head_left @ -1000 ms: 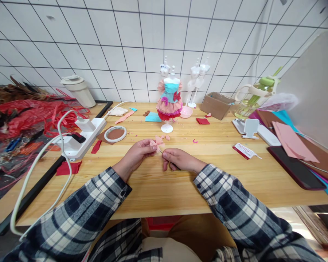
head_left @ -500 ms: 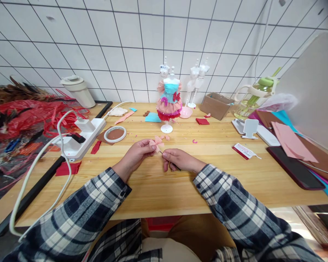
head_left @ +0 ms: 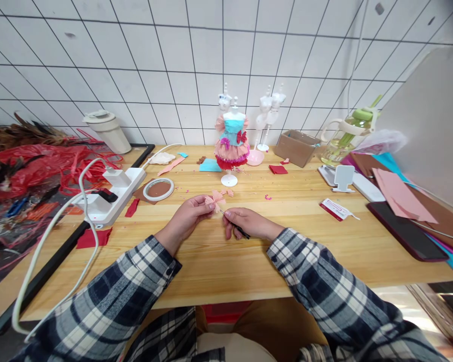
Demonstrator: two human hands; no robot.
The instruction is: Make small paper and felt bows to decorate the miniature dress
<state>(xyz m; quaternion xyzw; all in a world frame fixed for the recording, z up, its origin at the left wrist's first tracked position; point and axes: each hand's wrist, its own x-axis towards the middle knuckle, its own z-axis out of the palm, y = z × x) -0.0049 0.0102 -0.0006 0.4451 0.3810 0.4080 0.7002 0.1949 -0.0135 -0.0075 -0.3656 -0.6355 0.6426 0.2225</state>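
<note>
My left hand (head_left: pixel 189 216) pinches a small pink pleated paper bow (head_left: pixel 215 199) just above the wooden table (head_left: pixel 211 261). My right hand (head_left: pixel 247 222) is closed round a thin dark tool (head_left: pixel 237 229) whose tip points at the bow. Both hands sit at the table's middle, close together. Behind them stands a small mannequin (head_left: pixel 232 143) in a blue, pink and red paper dress on a white stand.
A white power strip (head_left: pixel 113 193) with a cable lies left, beside a tape roll (head_left: pixel 159 189) and red paper scraps. A cardboard box (head_left: pixel 296 147), a pink bowl (head_left: pixel 255 157), a phone stand (head_left: pixel 343 177), coloured paper sheets (head_left: pixel 400 193) and a dark tablet (head_left: pixel 407 229) lie right.
The hands have stayed almost still, with the bow and tool held together. The camera has tilted slightly, shifting the scene a little.
</note>
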